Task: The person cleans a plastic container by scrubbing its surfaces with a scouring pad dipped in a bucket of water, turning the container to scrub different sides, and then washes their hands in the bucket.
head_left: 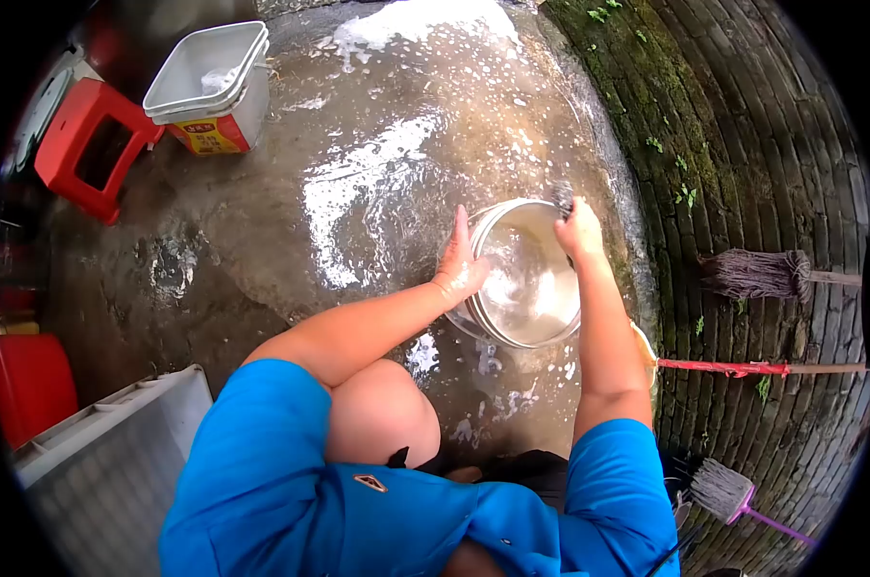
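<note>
A round pale bucket (486, 317) stands on the wet ground in front of me, its open mouth facing up and some water shining inside. My left hand (462, 264) grips its left rim, with one finger stretched up along the outside. In my right hand (579, 234), at the right side of the rim, is a dark grey scourer (563, 197) that looks like steel wool. The fingers wrap round its lower part and hide it.
Suds (416, 24) and puddles cover the concrete. A brick wall (743, 115) rises at right, with a mop (762, 276) and a brush (721, 490) against it. At left are a red stool (91, 151), a square bucket (252, 108), a red tub (36, 385) and a crate (118, 428).
</note>
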### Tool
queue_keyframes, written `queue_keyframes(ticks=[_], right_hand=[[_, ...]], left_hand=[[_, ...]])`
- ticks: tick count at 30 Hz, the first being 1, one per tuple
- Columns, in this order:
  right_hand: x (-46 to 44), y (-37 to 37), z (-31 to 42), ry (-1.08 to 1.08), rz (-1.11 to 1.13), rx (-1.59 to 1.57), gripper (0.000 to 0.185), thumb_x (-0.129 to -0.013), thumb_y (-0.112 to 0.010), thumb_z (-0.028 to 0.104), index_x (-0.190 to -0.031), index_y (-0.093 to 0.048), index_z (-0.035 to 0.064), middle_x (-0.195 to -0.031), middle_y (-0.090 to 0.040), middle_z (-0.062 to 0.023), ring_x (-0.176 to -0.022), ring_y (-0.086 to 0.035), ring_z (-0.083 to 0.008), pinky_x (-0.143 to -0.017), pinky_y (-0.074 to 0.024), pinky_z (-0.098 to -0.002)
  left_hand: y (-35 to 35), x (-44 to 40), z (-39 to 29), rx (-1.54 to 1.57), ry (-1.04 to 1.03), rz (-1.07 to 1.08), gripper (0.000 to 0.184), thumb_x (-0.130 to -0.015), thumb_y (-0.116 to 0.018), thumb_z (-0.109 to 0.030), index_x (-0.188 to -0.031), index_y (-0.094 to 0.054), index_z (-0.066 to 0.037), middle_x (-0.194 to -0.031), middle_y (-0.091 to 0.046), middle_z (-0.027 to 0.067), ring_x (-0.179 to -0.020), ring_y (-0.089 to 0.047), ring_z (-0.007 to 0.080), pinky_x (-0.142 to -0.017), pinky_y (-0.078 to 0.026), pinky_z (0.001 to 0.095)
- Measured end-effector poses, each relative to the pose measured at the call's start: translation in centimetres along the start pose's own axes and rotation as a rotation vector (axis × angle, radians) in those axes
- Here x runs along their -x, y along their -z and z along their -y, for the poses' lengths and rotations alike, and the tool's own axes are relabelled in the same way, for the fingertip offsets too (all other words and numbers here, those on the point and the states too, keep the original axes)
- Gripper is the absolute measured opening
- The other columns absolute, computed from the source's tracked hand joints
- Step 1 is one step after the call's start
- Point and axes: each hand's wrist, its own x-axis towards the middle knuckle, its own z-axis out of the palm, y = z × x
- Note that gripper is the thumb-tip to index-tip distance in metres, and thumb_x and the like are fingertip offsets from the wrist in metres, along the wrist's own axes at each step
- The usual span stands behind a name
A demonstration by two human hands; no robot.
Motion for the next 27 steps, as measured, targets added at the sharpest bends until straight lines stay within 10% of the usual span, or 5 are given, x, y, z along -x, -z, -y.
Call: queue_keyframes(ticks=[5,13,19,21,27], right_hand=[[-0.3,0.7,0.2,-0.045,0.040,-0.018,0.037,-0.074,-0.063,0.014,-0.110,-0.056,0.0058,-0.106,-0.062,-0.0199,-0.102,-0.059,-0.0367,-0.092,-0.0460,-0.0433],[4.5,-0.5,10.0,1.122,-0.035,0.171,0.013,-0.073,-0.058,0.013,-0.086,-0.059,0.0101,-0.088,-0.061,-0.0070,-0.093,-0.057,-0.0243,-0.088,-0.0432,-0.0342],[-0.6,1.2,1.2,0.132,0.086,0.181,0.030,-0.080,-0.057,0.015,-0.106,-0.052,0.0009,-0.104,-0.063,-0.0218,-0.097,-0.062,-0.0385,-0.086,-0.0495,-0.0452],[1.7,1.3,-2.7,-0.207,0.167,0.133,0.041,-0.080,-0.059,0.023,-0.113,-0.050,-0.0007,-0.106,-0.063,-0.0252,-0.103,-0.061,-0.0373,-0.090,-0.0482,-0.0441],[8.0,5.9,-2.1,0.023,0.034,0.118,0.043,-0.073,-0.066,0.013,-0.114,-0.057,0.0025,-0.116,-0.053,-0.0193,-0.106,-0.055,-0.0350,-0.095,-0.0449,-0.0415]], left_hand=[[0.1,-0.7,0.0,-0.015,0.230,0.133,0.089,-0.074,-0.057,-0.003,-0.148,-0.008,0.004,-0.146,-0.031,0.0252,-0.133,-0.035,0.0325,-0.110,-0.027,0.0338],[0.4,-1.2,-0.1,-0.128,-0.043,0.167,0.055,-0.072,-0.055,-0.010,-0.125,-0.048,-0.002,-0.123,-0.052,0.0253,-0.123,-0.046,0.0356,-0.104,-0.035,0.0407],[1.3,-1.3,-1.1,0.049,0.053,0.197,0.088,-0.071,-0.045,0.000,-0.149,-0.005,0.000,-0.145,-0.030,0.0284,-0.136,-0.031,0.0349,-0.111,-0.025,0.0330],[0.8,-1.3,0.9,-0.275,-0.283,0.040,0.086,-0.070,-0.045,0.001,-0.149,-0.009,-0.001,-0.147,-0.028,0.0288,-0.140,-0.024,0.0367,-0.115,-0.020,0.0353],[1.0,-4.4,-1.9,-0.286,-0.280,0.058,0.061,-0.078,-0.054,-0.007,-0.137,-0.042,-0.002,-0.144,-0.032,0.0298,-0.135,-0.025,0.0485,-0.116,-0.018,0.0442]])
